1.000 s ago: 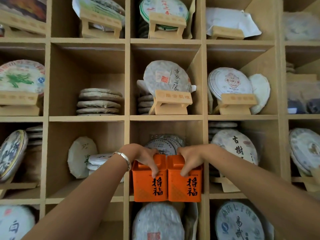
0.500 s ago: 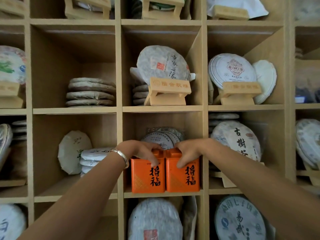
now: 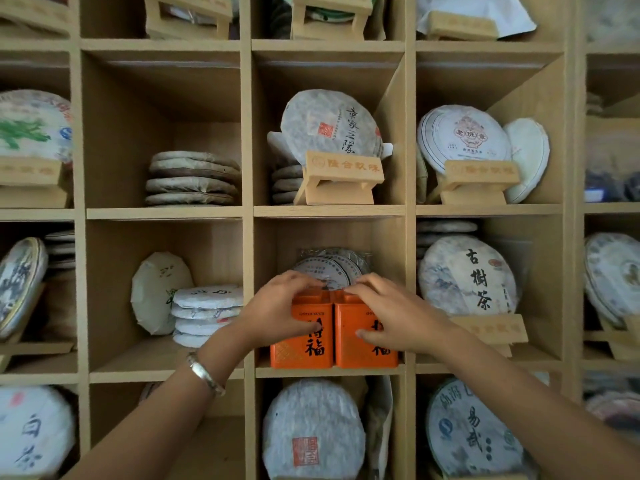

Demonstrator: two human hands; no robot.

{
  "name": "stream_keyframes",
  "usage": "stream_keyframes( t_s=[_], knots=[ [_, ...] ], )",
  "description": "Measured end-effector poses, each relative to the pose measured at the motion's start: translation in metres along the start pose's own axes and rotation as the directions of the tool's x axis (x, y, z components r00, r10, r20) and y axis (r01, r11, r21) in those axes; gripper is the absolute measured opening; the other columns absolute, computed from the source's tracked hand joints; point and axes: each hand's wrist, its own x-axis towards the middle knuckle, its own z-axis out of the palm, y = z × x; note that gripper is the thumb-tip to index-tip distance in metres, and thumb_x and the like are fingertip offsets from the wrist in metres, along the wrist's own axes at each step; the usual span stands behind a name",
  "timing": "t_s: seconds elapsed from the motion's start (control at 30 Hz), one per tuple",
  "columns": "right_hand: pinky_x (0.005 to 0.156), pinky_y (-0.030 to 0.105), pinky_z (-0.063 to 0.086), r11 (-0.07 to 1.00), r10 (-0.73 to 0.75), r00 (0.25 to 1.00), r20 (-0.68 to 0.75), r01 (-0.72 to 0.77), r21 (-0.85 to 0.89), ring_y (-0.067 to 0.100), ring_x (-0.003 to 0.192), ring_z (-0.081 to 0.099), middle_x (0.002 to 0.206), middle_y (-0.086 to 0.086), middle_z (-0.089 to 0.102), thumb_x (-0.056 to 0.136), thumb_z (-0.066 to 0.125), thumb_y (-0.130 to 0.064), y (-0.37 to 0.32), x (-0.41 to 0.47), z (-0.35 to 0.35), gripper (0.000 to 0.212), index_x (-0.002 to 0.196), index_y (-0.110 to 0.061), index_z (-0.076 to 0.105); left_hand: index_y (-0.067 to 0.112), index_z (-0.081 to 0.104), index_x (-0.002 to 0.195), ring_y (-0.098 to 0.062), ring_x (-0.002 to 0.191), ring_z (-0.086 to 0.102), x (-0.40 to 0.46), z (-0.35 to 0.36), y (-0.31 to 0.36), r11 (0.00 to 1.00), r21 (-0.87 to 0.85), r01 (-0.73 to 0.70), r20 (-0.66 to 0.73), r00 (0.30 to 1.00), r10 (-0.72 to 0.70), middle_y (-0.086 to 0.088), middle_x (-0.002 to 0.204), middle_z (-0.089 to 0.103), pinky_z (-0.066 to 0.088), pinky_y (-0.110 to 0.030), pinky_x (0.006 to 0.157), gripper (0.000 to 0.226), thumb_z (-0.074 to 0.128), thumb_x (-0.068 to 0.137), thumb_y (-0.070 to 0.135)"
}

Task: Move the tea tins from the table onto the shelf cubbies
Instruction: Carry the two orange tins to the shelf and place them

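Inside the middle shelf cubby (image 3: 398,265), two upright orange tea tins (image 3: 301,337) are stood side by side, touching; each is gripped by curled fingers (image 3: 304,328), left hand (image 3: 280,311) on the left tin, right hand (image 3: 391,317) on the right.

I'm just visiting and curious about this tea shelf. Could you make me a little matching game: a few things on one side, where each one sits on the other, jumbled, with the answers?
Things
1. orange tea tins
2. flat stack of bare tea cakes
3. silver bracelet
4. tea cake with the red square seal

Places
A. the cubby right below the tins
B. the left wrist
C. side by side in the middle cubby, under both hands
D. the cubby up and to the left of the tins

Pairs: 1-C, 2-D, 3-B, 4-A
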Motion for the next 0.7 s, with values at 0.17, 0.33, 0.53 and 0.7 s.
stream_keyframes(
  t_s=[0.17, 0.33, 0.53, 0.7],
  knots=[
    [0.087, 0.029, 0.047, 0.996, 0.083, 0.996, -0.032, -0.082, 0.02, 0.015, 0.118, 0.046, 0.131, -0.003, 0.04, 0.089, 0.059, -0.035, -0.003, -0.001, 0.003, 0.053, 0.136, -0.03, 0.037, 0.031, 0.058, 0.122, -0.008, 0.113, 0.05, -0.007, 0.009, -0.001, 0.998, 0.05, 0.032, -0.039, 0.999, -0.03, 0.009, 0.119, 0.051, 0.042, -0.021, 0.094, 0.052, 0.076, 0.074, 0.03],
    [0.089, 0.034, 0.048, 0.991, 0.125, 0.992, 0.02, -0.126, 0.035, 0.019, 0.112, 0.052, 0.124, 0.002, 0.051, 0.087, 0.061, -0.022, -0.005, 0.002, 0.002, 0.049, 0.131, -0.028, 0.04, 0.029, 0.061, 0.115, -0.017, 0.114, 0.049, -0.001, 0.008, 0.002, 0.992, 0.113, 0.055, -0.01, 0.998, -0.054, 0.004, 0.118, 0.052, 0.045, -0.035, 0.096, 0.039, 0.071, 0.077, 0.022],
    [0.086, 0.034, 0.048, 0.987, 0.151, 0.988, 0.02, -0.152, 0.046, 0.021, 0.112, 0.051, 0.122, 0.003, 0.052, 0.087, 0.059, -0.016, -0.004, 0.006, 0.005, 0.046, 0.129, -0.027, 0.041, 0.03, 0.059, 0.116, -0.019, 0.117, 0.045, 0.001, 0.013, 0.003, 0.987, 0.148, 0.06, -0.012, 0.998, -0.059, 0.004, 0.123, 0.05, 0.043, -0.033, 0.097, 0.035, 0.067, 0.082, 0.025],
    [0.085, 0.031, 0.046, 0.986, 0.152, 0.988, 0.016, -0.153, 0.065, 0.02, 0.113, 0.051, 0.124, 0.001, 0.052, 0.087, 0.06, -0.017, -0.003, 0.006, 0.007, 0.046, 0.127, -0.028, 0.041, 0.032, 0.058, 0.115, -0.017, 0.116, 0.044, 0.001, 0.014, 0.002, 0.985, 0.162, 0.059, -0.019, 0.998, -0.057, 0.007, 0.123, 0.049, 0.045, -0.032, 0.094, 0.035, 0.066, 0.082, 0.026]
  ],
)
